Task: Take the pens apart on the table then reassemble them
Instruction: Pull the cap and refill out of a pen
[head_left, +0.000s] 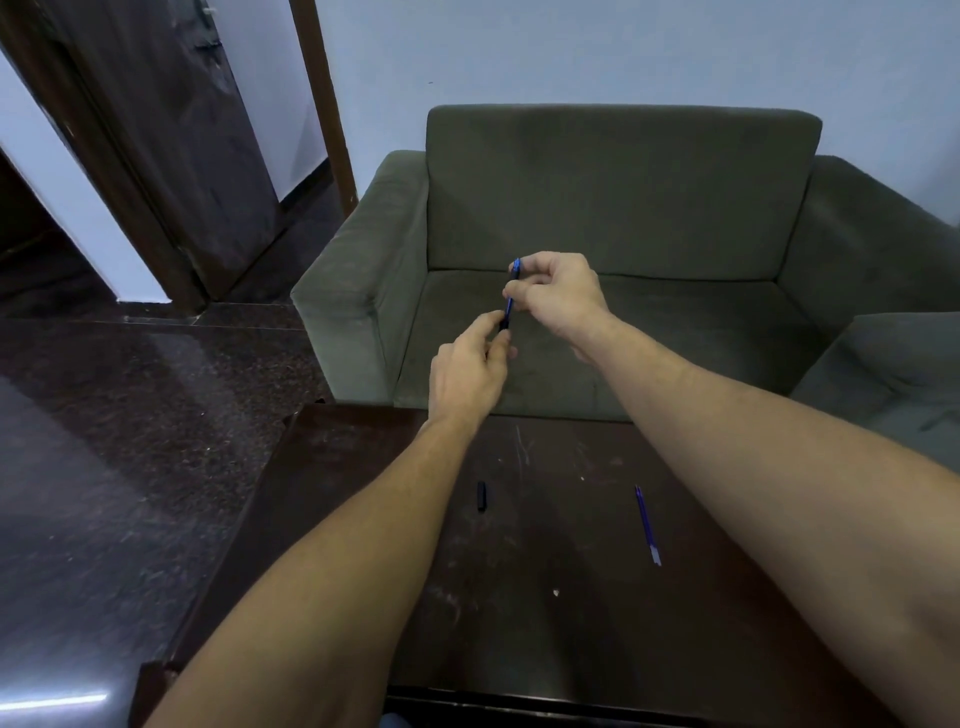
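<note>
I hold a blue pen (510, 297) upright in the air beyond the far edge of the dark wooden table (571, 613). My right hand (561, 299) grips its upper blue barrel. My left hand (470, 371) pinches its black lower end with thumb and fingers. A small black pen part (482, 497) lies on the table left of centre. A thin blue refill (648, 524) lies on the table to the right, pointing away from me.
A grey-green sofa (613, 208) stands right behind the table, with a second cushion (893, 374) at the right. Dark polished floor (130, 415) spreads to the left, and a dark wooden door (171, 145) stands open at the far left.
</note>
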